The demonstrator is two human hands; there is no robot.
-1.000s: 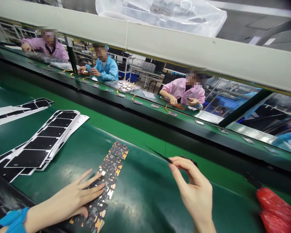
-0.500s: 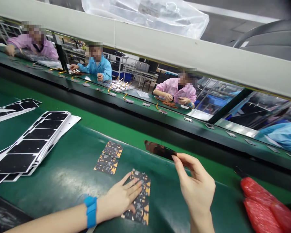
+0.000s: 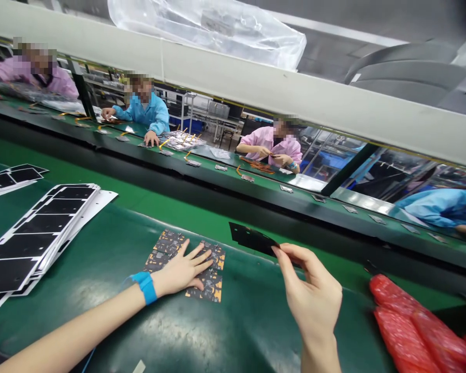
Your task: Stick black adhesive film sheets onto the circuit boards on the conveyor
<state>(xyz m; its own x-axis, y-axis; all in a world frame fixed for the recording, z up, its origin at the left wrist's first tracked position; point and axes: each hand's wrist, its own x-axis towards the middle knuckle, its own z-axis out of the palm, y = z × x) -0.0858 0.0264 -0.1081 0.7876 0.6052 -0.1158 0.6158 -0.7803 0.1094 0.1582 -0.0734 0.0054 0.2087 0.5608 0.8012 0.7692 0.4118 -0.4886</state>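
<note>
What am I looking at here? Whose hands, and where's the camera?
There's no machine here. These are a person's own bare hands, seen from a single camera worn on their head, looking forward and down. The left hand, with a blue wristband, lies flat on two black-and-orange circuit sheets on a long green bench. The right hand pinches a black strip between thumb and fingers. To the left is a stack of black-and-white sheets; to the right, a red plastic bag. Across the bench, a co-worker in blue and another in pink sit working with their hands.
</note>
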